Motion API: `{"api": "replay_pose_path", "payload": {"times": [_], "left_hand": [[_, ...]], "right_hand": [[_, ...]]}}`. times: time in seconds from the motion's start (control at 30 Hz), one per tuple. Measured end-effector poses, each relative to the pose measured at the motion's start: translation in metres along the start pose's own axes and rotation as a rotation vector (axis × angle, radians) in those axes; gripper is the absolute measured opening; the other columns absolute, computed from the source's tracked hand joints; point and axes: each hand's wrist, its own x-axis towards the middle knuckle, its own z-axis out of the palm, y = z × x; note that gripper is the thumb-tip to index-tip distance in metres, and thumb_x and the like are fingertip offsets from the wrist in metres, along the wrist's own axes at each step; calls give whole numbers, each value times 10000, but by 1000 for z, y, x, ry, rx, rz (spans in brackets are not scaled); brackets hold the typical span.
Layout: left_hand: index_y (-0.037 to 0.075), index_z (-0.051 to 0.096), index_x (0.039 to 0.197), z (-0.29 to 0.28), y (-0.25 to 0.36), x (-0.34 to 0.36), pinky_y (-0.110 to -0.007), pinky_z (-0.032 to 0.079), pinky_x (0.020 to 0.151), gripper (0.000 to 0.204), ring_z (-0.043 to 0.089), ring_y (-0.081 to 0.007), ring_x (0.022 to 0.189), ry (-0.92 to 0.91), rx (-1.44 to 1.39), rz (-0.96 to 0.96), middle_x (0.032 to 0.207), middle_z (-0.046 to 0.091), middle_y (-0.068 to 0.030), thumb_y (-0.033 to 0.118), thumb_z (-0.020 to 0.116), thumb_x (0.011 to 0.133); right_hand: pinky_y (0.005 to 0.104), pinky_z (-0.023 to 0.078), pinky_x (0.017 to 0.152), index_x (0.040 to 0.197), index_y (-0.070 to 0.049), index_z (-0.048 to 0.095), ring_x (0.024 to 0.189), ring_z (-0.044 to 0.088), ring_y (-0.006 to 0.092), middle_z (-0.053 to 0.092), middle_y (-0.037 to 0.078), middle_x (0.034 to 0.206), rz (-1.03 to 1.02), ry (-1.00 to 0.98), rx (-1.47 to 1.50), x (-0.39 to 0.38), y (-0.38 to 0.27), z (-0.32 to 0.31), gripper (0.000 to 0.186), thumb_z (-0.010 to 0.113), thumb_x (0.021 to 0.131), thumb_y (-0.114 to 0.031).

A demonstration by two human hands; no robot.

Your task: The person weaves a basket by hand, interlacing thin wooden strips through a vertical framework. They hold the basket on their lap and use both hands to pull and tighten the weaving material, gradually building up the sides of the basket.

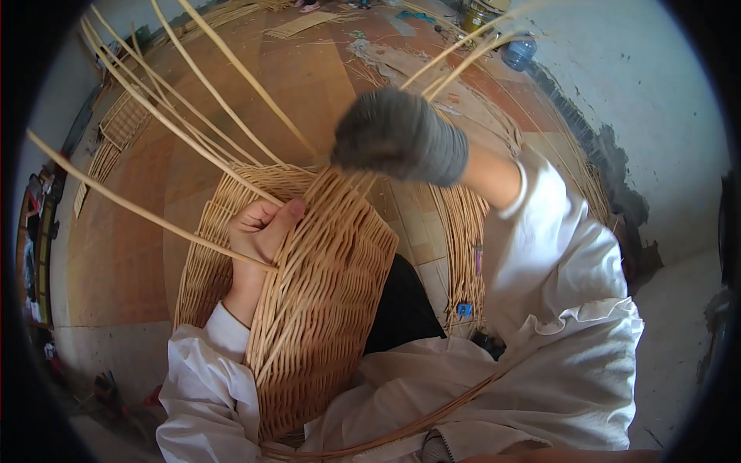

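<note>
A half-woven wicker basket (324,309) lies tilted on my lap, with long pale rods (193,131) standing out from its upper edge. My bare left hand (262,231) is closed on the basket's rim, thumb over the weave and fingers inside. My right hand (397,135), in a dark grey knit glove, is over the upper right edge among the upright rods; motion blurs its fingers, so its grip cannot be made out. A few bent rods (432,417) cross my white clothing below the basket.
Bundled rods (455,262) lie to my right, near a small blue object (464,309). Behind are a water jug (519,50), a bucket (475,17) and cardboard scraps (285,23). Woven pieces (123,123) and a shelf rack (35,239) are at left. A white wall (656,116) borders the right.
</note>
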Motion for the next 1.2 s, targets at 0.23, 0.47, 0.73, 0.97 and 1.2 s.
{"api": "replay_pose_path", "payload": {"times": [0.23,0.47,0.73,0.97,1.2], "left_hand": [[-4,627,717,2,3,3,-170,410,477,154,529,-30,519,-28,28,4,644,646,-43,71,675,842],[2,593,720,-2,0,5,-163,405,493,157,522,-21,541,-132,84,126,640,630,-27,60,670,844],[51,519,707,-2,11,31,-162,364,473,217,512,-28,525,-369,157,137,590,584,-4,-29,714,758],[68,509,678,-13,-17,42,-173,359,454,237,504,-26,502,-368,-24,171,582,593,-14,-7,716,766],[88,502,703,-16,-30,44,-179,389,509,221,513,-31,557,-341,-105,-10,628,584,-2,13,698,770]], "right_hand": [[345,517,760,957,-114,673,858,633,225,651,44,914,-112,13,-82,-27,-21,14,274,703,694,-185],[324,513,723,849,-134,641,828,625,196,630,23,882,403,-522,-207,6,-59,-29,176,679,743,-269],[403,516,684,937,-113,671,813,644,277,658,89,858,-69,-124,-148,1,46,2,248,620,833,-332],[297,494,842,1160,-151,575,1022,597,262,597,147,1119,498,218,-51,35,56,-37,359,617,814,-237],[520,230,1069,1297,-237,504,1327,333,272,516,126,1282,209,393,-647,130,36,19,474,581,841,-339]]}}
